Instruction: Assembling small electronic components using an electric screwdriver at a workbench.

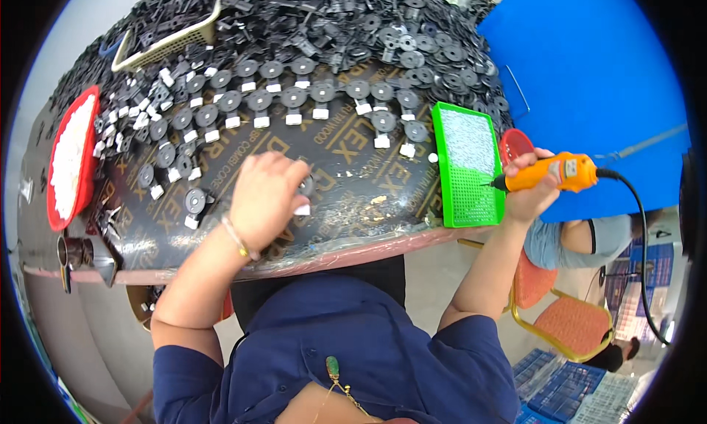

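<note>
My right hand [534, 192] is wrapped round an orange electric screwdriver [563, 172] with a black cord. Its thin bit points left, over the perforated part of a green tray [471, 221]. Small silvery screws [468, 137] lie spread over the tray's far half. On the dark table my left hand [265, 196] grips a black round plastic part [307, 185] with a white block [302, 210] at its near end; the fingers hide much of it. Similar black discs with white blocks [293, 98] stand in rows beyond the left hand.
A large heap of black plastic parts [294, 30] fills the table's far side, with a cream basket [169, 45] in it. A red tray [92, 140] of white pieces stands far left. Right are a small red bowl [515, 140], a blue surface [589, 63] and a seated person's leg [578, 236].
</note>
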Demonstrator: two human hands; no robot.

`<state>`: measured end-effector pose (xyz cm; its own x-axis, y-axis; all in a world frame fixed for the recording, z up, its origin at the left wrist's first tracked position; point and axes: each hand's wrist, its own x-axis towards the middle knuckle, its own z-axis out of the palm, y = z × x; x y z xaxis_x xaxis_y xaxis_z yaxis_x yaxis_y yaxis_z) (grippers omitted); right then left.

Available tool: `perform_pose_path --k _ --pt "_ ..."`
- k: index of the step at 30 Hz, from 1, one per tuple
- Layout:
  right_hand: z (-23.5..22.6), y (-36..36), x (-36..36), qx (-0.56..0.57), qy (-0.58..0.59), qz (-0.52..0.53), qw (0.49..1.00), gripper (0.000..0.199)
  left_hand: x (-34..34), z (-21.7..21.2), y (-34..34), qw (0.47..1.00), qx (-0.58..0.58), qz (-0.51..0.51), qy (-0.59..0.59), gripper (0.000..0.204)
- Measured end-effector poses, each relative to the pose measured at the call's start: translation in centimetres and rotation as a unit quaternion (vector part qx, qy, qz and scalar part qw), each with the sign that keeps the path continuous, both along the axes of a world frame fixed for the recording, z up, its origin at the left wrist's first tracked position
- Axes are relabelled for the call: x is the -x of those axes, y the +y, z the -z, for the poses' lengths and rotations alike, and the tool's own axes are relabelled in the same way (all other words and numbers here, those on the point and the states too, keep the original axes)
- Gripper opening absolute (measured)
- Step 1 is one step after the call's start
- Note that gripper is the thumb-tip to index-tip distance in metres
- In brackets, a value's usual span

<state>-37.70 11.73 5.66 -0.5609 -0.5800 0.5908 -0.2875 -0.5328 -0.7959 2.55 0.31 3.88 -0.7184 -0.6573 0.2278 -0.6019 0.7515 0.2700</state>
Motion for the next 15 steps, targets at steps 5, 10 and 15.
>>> perform_pose_path --k 5,10,15 --pt "1.4 -0.6 1.6 -0.001 -0.005 0.054 0.999 0.077 3.3 1.6 2.3 0.997 -0.007 0.022 0.070 0.051" --pt "2.2 -0.7 2.5 -0.009 -0.001 0.053 0.999 0.078 3.3 2.8 2.1 0.993 -0.025 0.019 0.110 0.053" --pt "2.2 -0.5 2.5 -0.003 -0.003 0.065 0.998 0.078 3.4 2.6 2.3 0.989 -0.027 -0.001 0.144 0.059"
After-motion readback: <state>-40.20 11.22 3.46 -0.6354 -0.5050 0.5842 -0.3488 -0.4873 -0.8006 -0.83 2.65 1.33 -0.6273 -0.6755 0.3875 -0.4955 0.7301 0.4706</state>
